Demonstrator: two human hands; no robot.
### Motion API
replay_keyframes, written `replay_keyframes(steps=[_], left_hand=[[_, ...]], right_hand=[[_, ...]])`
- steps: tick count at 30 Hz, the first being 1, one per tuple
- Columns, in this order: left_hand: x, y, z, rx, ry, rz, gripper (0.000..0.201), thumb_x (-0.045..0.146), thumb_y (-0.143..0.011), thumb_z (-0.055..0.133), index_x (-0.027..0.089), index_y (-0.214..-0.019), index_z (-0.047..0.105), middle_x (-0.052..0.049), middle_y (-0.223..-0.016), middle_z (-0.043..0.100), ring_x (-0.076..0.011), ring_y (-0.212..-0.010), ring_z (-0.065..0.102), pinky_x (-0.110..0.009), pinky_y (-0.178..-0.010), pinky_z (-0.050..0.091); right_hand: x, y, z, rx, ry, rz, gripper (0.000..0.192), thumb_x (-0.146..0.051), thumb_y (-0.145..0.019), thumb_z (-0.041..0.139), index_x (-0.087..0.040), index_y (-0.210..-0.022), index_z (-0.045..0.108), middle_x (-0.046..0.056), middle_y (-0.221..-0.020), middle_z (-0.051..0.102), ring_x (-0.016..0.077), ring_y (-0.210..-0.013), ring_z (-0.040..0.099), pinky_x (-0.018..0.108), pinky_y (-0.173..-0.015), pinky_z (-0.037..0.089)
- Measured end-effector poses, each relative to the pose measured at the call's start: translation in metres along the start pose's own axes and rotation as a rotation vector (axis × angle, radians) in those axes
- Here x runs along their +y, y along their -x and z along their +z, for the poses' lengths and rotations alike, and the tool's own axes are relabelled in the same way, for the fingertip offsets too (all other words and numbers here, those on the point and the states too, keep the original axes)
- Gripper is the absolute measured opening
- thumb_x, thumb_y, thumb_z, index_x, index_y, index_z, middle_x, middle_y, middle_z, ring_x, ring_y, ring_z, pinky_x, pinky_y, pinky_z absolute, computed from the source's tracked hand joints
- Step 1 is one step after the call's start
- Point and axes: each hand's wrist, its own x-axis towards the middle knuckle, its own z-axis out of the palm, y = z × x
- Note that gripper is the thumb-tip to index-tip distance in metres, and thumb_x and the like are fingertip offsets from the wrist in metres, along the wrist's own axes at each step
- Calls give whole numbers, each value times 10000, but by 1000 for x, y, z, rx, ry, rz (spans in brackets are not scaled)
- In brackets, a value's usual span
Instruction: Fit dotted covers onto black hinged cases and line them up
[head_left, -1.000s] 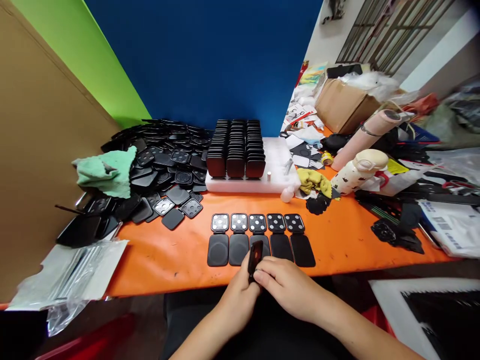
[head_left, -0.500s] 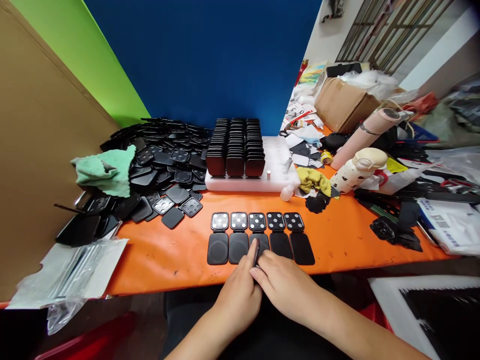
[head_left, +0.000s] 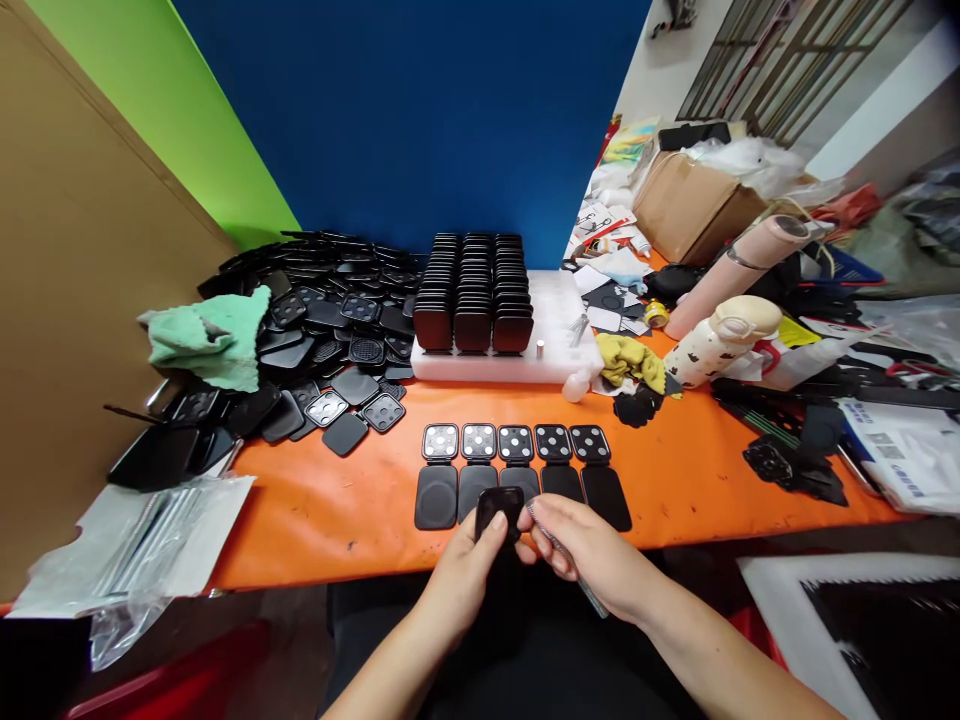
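An orange tabletop stands before a blue wall, with a heap of black cases and a green cloth at left. Five open cases lie in a row at the near edge. The left hand pinches a black case above that row; earlier it stood edge-on, now its flat face shows. The right hand grips a thin metal tool, newly visible.

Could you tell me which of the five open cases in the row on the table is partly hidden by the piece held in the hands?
The middle case: the black piece in the left hand covers its lower half, while the other four show whole.
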Motion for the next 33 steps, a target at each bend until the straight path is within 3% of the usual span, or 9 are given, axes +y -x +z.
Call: replay_keyframes(steps=[4, 7, 10, 17, 22, 26, 28, 30, 33], left_hand=[[5, 3, 0, 112, -351, 165, 317, 406, -874, 462, 175, -1029, 614, -72, -965, 678, -225, -891, 619, -346, -804, 492], [7, 9, -1, 69, -692, 368, 342, 263, -895, 424, 263, -1217, 540, -42, -1215, 595, -212, -1119, 538, -364, -972, 415], [9, 16, -3, 0, -895, 496, 413, 162, -879, 407, 293, -1260, 501, -26, -1283, 545, -184, -1156, 515, -327, -985, 418], [12, 28, -3, -135, -974, 483, 561, 62, -840, 404, 317, -1338, 380, -15, -1187, 600, -152, -1023, 586, -266, -888, 476], [15, 25, 1, -96, -916, 418, 408, 162, -891, 399, 280, -1276, 464, -42, -1163, 613, -180, -990, 596, -297, -856, 482], [15, 16, 2, 56, -766, 264, 284, 280, -931, 360, 214, -1103, 576, -50, -939, 687, -181, -844, 640, -294, -757, 513], [15, 14, 2, 82, -782, 248, 278, 272, -925, 366, 217, -1111, 564, -51, -956, 691, -190, -855, 647, -304, -756, 515], [14, 13, 1, 75, -907, 257, 317, 226, -909, 367, 218, -1180, 530, -67, -1056, 675, -217, -922, 643, -346, -799, 509], [11, 16, 1, 24, -1190, 257, 435, 135, -859, 350, 155, -1279, 462, -127, -1149, 636, -269, -949, 644, -410, -800, 514]], right_hand=[[-1, 2, 1, -16, -2, 40, 371, -516, -821, 499, -150, -782, 542, -29, -653, 479, 52, -479, 358, 185, -428, 256], [1, 4, 3, -30, -48, 81, 392, -531, -801, 519, -157, -687, 483, -44, -607, 448, 46, -460, 338, 182, -413, 235], [3, 8, 2, -55, -101, 155, 383, -527, -767, 568, -159, -703, 481, -48, -613, 449, 41, -455, 333, 176, -403, 222], [7, 16, 4, -89, -308, 259, 362, -491, -806, 542, -156, -685, 481, -43, -586, 449, 29, -414, 293, 178, -375, 136], [13, 10, 10, -3, -359, 189, 356, -492, -795, 555, -164, -679, 480, -69, -518, 398, 37, -391, 275, 185, -374, 169], [13, 7, 10, 22, -100, 48, 392, -554, -855, 422, -179, -791, 514, -69, -524, 399, 65, -419, 319, 204, -415, 240], [9, 8, 11, 40, 140, -47, 382, -518, -888, 378, -184, -775, 526, -48, -565, 432, 90, -485, 385, 222, -467, 304], [3, 10, 12, 45, 370, -149, 349, -441, -920, 349, -189, -773, 541, -6, -691, 518, 127, -637, 482, 252, -592, 382], [-3, 13, 15, 48, 627, -214, 303, -339, -941, 305, -200, -828, 549, 41, -871, 579, 175, -835, 528, 303, -760, 402]])
